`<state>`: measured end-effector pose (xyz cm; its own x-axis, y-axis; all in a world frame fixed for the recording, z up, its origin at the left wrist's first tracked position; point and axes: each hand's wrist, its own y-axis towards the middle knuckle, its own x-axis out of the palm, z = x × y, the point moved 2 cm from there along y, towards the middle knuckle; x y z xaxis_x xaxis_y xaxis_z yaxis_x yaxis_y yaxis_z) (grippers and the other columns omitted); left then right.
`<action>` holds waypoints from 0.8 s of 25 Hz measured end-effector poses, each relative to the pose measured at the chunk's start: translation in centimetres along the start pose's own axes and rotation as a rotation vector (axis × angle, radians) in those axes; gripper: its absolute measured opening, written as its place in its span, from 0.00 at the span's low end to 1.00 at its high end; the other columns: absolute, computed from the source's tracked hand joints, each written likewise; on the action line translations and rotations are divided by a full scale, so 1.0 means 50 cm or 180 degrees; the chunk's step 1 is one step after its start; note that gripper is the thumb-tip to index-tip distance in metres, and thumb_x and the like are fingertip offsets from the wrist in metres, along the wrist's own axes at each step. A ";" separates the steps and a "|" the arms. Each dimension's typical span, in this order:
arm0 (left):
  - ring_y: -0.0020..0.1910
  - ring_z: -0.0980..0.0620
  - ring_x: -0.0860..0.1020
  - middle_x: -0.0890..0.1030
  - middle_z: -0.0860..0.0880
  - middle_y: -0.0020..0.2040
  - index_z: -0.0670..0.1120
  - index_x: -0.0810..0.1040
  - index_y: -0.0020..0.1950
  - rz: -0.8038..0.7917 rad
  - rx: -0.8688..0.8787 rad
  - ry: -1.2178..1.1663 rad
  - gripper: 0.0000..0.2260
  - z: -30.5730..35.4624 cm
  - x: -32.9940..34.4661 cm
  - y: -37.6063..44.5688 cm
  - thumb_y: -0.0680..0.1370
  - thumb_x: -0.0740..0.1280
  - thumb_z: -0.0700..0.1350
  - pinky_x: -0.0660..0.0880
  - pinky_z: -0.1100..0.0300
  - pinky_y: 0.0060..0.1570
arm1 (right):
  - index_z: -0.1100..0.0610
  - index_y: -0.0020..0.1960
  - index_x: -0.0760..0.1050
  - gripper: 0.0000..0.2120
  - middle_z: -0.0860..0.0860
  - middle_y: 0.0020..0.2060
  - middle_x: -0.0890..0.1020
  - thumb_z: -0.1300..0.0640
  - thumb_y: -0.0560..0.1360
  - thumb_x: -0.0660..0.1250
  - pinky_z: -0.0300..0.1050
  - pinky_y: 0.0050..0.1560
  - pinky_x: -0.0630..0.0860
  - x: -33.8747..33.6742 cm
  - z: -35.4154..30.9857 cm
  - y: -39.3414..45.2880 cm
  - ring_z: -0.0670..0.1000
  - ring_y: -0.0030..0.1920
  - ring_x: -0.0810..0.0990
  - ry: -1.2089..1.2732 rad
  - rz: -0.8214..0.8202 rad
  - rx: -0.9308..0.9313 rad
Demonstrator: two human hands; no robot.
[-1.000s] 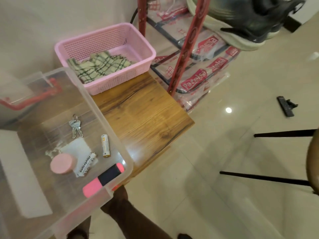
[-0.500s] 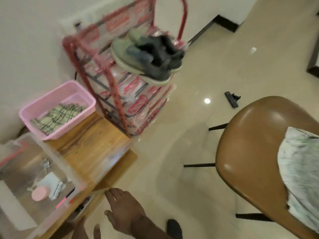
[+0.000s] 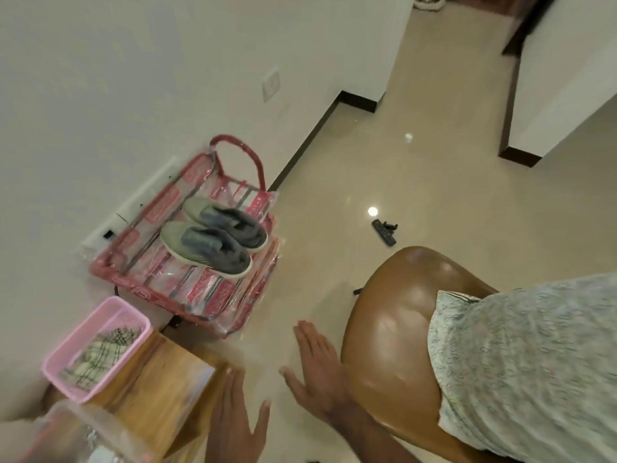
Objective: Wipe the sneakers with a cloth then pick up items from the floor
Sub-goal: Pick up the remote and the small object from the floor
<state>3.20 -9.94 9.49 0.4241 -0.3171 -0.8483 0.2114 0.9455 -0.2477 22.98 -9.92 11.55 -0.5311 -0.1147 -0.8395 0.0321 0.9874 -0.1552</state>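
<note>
Grey sneakers [image 3: 213, 238] side by side atop a red plastic-wrapped rack [image 3: 197, 285] at centre left, pink basket [image 3: 71, 355] holding a checked cloth [image 3: 100, 355] on a wooden table [image 3: 160, 382] lower left, black remote [image 3: 384, 232] on the tiled floor [image 3: 434, 182], left hand [image 3: 237, 419] and right hand [image 3: 317, 369] flat-fingered at bottom centre, brown chair [image 3: 390, 332] lower right.

Plain off-white walls [image 3: 140, 78] meet a glossy beige tiled floor [image 3: 434, 182] along a dark skirting board [image 3: 310, 142], and a bright ceiling light is mirrored on the tiles [image 3: 372, 211]. A white wall plate [image 3: 270, 84] sits on the left wall. A brown moulded chair [image 3: 390, 332] stands at the right, a low wooden bench [image 3: 160, 379] at the lower left.
</note>
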 end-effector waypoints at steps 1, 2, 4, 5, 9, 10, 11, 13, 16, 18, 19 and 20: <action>0.74 0.45 0.69 0.67 0.45 0.77 0.48 0.59 0.79 -0.0041 0.0292 -0.0011 0.35 0.055 -0.051 0.018 0.79 0.54 0.68 0.71 0.49 0.68 | 0.55 0.82 0.47 0.36 0.49 0.81 0.49 0.37 0.82 0.52 0.51 0.80 0.47 -0.059 0.013 0.002 0.48 0.81 0.43 -0.0098 0.0135 0.0064; 0.78 0.48 0.63 0.61 0.48 0.80 0.48 0.56 0.80 0.0027 0.0571 0.0125 0.36 0.097 -0.090 0.053 0.79 0.57 0.66 0.67 0.50 0.72 | 0.55 0.82 0.48 0.37 0.50 0.81 0.50 0.36 0.81 0.53 0.51 0.80 0.48 -0.111 0.025 0.007 0.48 0.81 0.44 -0.0173 0.0284 0.0142; 0.81 0.53 0.51 0.50 0.53 0.82 0.50 0.49 0.82 -0.0010 0.0856 0.0470 0.37 0.184 -0.162 0.121 0.79 0.59 0.65 0.56 0.53 0.77 | 0.56 0.82 0.49 0.38 0.51 0.81 0.51 0.36 0.81 0.54 0.50 0.80 0.50 -0.205 0.046 0.022 0.49 0.81 0.45 -0.0237 0.0538 0.0283; 0.81 0.55 0.47 0.46 0.54 0.82 0.51 0.47 0.82 -0.0074 0.0925 0.0538 0.38 0.236 -0.193 0.146 0.80 0.59 0.65 0.51 0.54 0.78 | 0.57 0.82 0.49 0.39 0.51 0.81 0.52 0.35 0.80 0.55 0.50 0.79 0.50 -0.249 0.056 0.032 0.49 0.81 0.46 -0.0234 0.0624 0.0364; 0.80 0.51 0.51 0.50 0.51 0.82 0.49 0.49 0.82 -0.0211 0.1354 0.0895 0.37 0.359 -0.224 0.228 0.79 0.55 0.65 0.55 0.49 0.77 | 0.56 0.81 0.50 0.40 0.51 0.81 0.54 0.35 0.79 0.58 0.49 0.79 0.52 -0.364 0.090 0.085 0.49 0.81 0.48 -0.0187 0.0926 0.0623; 0.81 0.48 0.52 0.51 0.49 0.82 0.48 0.49 0.82 -0.0217 0.1421 0.1018 0.37 0.378 -0.224 0.259 0.79 0.54 0.66 0.57 0.47 0.77 | 0.56 0.81 0.50 0.40 0.52 0.81 0.54 0.35 0.79 0.58 0.48 0.79 0.52 -0.383 0.099 0.101 0.49 0.81 0.49 -0.0177 0.0954 0.0707; 0.81 0.47 0.52 0.51 0.48 0.82 0.48 0.49 0.82 -0.0267 0.1441 0.1134 0.37 0.394 -0.225 0.286 0.79 0.53 0.66 0.57 0.45 0.77 | 0.57 0.81 0.50 0.40 0.52 0.81 0.55 0.36 0.79 0.59 0.47 0.79 0.51 -0.397 0.109 0.113 0.50 0.81 0.50 -0.0195 0.0983 0.0770; 0.81 0.48 0.47 0.46 0.48 0.83 0.48 0.47 0.82 -0.0458 0.1566 0.1144 0.37 0.420 -0.222 0.342 0.80 0.54 0.65 0.53 0.46 0.79 | 0.58 0.81 0.51 0.41 0.53 0.80 0.56 0.36 0.78 0.60 0.49 0.79 0.51 -0.420 0.132 0.138 0.51 0.80 0.51 -0.0281 0.0997 0.0909; 0.81 0.50 0.42 0.46 0.48 0.82 0.47 0.46 0.82 -0.0604 0.1851 0.1005 0.37 0.461 -0.241 0.438 0.81 0.58 0.62 0.49 0.47 0.80 | 0.58 0.81 0.51 0.41 0.53 0.80 0.57 0.36 0.78 0.60 0.55 0.79 0.56 -0.458 0.161 0.168 0.51 0.80 0.53 -0.0300 0.0987 0.1222; 0.80 0.51 0.40 0.45 0.49 0.82 0.47 0.45 0.82 -0.0767 0.1949 0.0920 0.37 0.494 -0.261 0.495 0.81 0.59 0.61 0.47 0.48 0.80 | 0.60 0.80 0.53 0.41 0.54 0.79 0.59 0.38 0.77 0.62 0.57 0.77 0.59 -0.485 0.174 0.189 0.53 0.80 0.55 -0.0317 0.1023 0.1428; 0.80 0.51 0.41 0.45 0.48 0.82 0.47 0.45 0.82 -0.0810 0.2013 0.0895 0.37 0.510 -0.271 0.519 0.81 0.59 0.60 0.47 0.48 0.80 | 0.60 0.80 0.54 0.41 0.55 0.79 0.60 0.39 0.77 0.64 0.58 0.76 0.61 -0.497 0.180 0.197 0.53 0.79 0.56 -0.0302 0.1056 0.1510; 0.81 0.51 0.42 0.46 0.48 0.82 0.47 0.45 0.82 -0.0815 0.2081 0.0888 0.37 0.526 -0.279 0.540 0.81 0.60 0.60 0.44 0.49 0.80 | 0.61 0.80 0.55 0.41 0.55 0.79 0.60 0.40 0.77 0.65 0.58 0.76 0.62 -0.510 0.182 0.205 0.54 0.79 0.57 -0.0285 0.1097 0.1596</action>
<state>26.14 18.07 26.94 0.0710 -0.4083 -0.9101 0.7896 0.5805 -0.1988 44.55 2.15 26.61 -0.3469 0.1717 -0.9220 0.5952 0.8001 -0.0749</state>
